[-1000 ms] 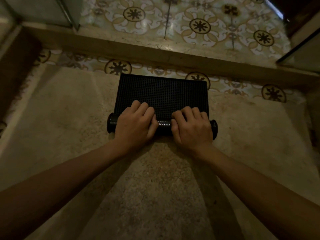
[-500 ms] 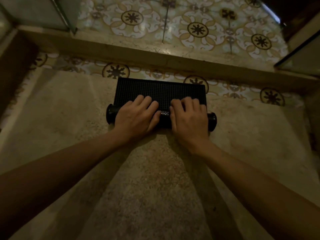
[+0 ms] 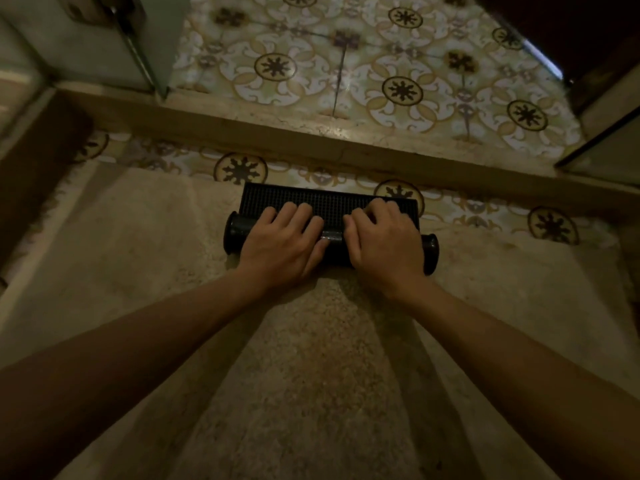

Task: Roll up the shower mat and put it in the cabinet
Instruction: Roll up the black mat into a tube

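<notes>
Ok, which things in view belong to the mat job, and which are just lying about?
Job: shower mat, nearly rolled; left hand and right hand, both on the roll.
Not the job: beige rug, patterned tiles, stone kerb, glass panel.

The black mat [image 3: 329, 202] is mostly rolled. The left hand [image 3: 282, 242] and right hand [image 3: 384, 242] grip its roll, side by side.

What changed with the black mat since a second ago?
The shower mat rolled farther away, toward the step; its flat part shrank to a thin strip. The left hand and right hand went along, still holding the roll side by side.
</notes>
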